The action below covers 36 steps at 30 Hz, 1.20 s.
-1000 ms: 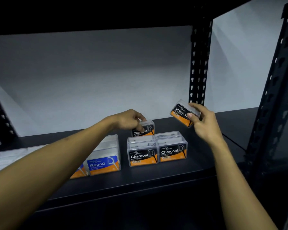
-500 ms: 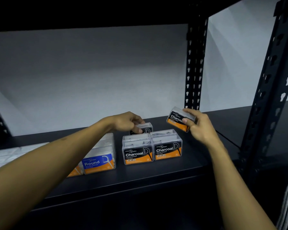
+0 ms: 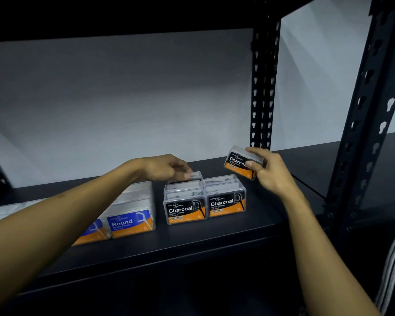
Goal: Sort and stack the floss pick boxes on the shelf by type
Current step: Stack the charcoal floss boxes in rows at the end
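Two rows of clear Charcoal floss boxes stand side by side on the black shelf (image 3: 192,242), fronted by a left box (image 3: 184,210) and a right box (image 3: 226,204). My left hand (image 3: 167,167) rests its fingertips on a Charcoal box (image 3: 195,175) at the back of the left row, set down behind the others. My right hand (image 3: 269,172) holds another Charcoal box (image 3: 238,161) tilted in the air, just above and right of the right row. Blue-labelled Round boxes (image 3: 130,221) stand in rows to the left, partly hidden by my left forearm.
Black perforated uprights stand at the back right (image 3: 262,87) and front right (image 3: 369,124). The upper shelf overhangs in darkness. More clear boxes (image 3: 2,210) lie at the far left. The shelf surface continues to the right behind the front upright.
My left hand lowered its Charcoal box down behind the left row. My right hand kept its tilted box beside the right row, drifting slightly lower and closer.
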Each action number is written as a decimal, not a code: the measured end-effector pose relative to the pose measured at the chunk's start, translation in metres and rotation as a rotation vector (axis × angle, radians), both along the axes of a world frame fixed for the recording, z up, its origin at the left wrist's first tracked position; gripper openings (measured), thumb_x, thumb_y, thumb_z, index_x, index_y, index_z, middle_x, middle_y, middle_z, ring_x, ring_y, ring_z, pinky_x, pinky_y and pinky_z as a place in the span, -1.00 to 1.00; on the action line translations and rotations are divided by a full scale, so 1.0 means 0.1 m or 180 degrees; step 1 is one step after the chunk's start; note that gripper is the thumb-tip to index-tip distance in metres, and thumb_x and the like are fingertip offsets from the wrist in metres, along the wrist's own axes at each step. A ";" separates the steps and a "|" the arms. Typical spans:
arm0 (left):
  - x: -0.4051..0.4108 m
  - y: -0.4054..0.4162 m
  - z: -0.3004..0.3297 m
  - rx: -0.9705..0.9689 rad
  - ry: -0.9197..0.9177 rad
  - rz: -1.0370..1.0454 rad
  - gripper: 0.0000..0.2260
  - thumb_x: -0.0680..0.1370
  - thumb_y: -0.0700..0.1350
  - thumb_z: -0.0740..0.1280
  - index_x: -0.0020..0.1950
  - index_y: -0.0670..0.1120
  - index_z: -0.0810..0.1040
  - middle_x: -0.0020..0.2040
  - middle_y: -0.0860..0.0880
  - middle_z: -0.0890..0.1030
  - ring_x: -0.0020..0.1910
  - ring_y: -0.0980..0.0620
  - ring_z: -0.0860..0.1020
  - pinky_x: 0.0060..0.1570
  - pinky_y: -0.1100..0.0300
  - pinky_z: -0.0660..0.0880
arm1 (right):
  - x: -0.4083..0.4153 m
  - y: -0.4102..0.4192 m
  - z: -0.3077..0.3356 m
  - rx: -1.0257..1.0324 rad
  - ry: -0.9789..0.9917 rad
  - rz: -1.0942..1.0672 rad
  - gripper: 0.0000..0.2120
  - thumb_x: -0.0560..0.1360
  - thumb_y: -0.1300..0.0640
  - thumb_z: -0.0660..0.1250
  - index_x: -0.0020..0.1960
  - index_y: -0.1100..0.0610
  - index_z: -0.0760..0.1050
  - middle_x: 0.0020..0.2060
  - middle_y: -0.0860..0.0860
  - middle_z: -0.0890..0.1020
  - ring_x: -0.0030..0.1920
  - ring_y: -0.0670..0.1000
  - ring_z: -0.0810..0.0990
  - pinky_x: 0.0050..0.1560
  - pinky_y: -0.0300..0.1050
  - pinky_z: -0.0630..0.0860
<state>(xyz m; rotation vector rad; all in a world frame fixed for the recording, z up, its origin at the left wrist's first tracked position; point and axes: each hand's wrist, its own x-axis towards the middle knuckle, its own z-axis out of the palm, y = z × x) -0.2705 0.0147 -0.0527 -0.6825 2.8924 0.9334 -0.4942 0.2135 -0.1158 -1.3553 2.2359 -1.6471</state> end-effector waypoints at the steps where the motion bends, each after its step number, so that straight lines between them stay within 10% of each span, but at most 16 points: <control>1: 0.01 0.00 0.00 -0.0006 0.0000 -0.0002 -0.73 0.63 -0.02 0.31 0.30 -0.06 0.57 0.16 0.04 0.67 0.19 0.04 0.60 0.17 0.17 0.51 | 0.00 0.00 0.00 -0.0001 -0.0003 0.0011 -0.60 0.56 0.20 0.38 0.38 0.08 0.50 0.21 0.03 0.57 0.22 0.02 0.54 0.34 -0.02 0.43; 10: 0.09 0.08 0.01 -0.0091 -0.0123 -0.0040 -0.69 0.63 0.07 0.29 0.32 -0.01 0.56 0.22 0.08 0.63 0.24 0.11 0.56 0.39 0.04 0.41 | 0.02 0.01 -0.01 0.0028 0.0043 0.0032 -0.60 0.56 0.20 0.38 0.39 0.08 0.50 0.22 0.02 0.57 0.23 0.01 0.53 0.34 -0.04 0.43; 18: 0.13 0.27 -0.03 -0.0496 -0.0376 -0.0088 0.00 0.18 0.52 0.37 0.47 -0.01 0.37 0.34 0.07 0.52 0.27 0.07 0.52 0.40 0.06 0.40 | 0.04 -0.07 0.06 0.0284 0.0111 0.0286 -0.61 0.56 0.18 0.38 0.37 0.00 0.51 0.25 0.01 0.55 0.26 0.03 0.52 0.36 0.03 0.43; 23: 0.14 0.33 -0.05 -0.0470 -0.0421 -0.0021 -0.09 0.32 0.38 0.40 0.53 -0.06 0.28 0.38 0.02 0.49 0.28 0.03 0.52 0.38 0.04 0.43 | 0.06 -0.13 0.12 0.0533 -0.0099 0.0694 -0.63 0.57 0.22 0.36 0.36 0.06 0.52 0.21 -0.02 0.57 0.21 -0.04 0.52 0.02 -0.39 0.40; 36: 0.15 0.42 -0.02 -0.0369 -0.0632 -0.0043 -0.16 0.45 0.31 0.32 0.59 -0.08 0.13 0.47 -0.04 0.41 0.36 0.00 0.45 0.41 0.04 0.38 | 0.17 -0.32 0.05 0.0524 -0.0877 0.1064 -0.76 0.61 0.19 0.26 0.18 0.11 0.64 0.09 0.00 0.70 0.18 0.00 0.63 0.31 -0.02 0.49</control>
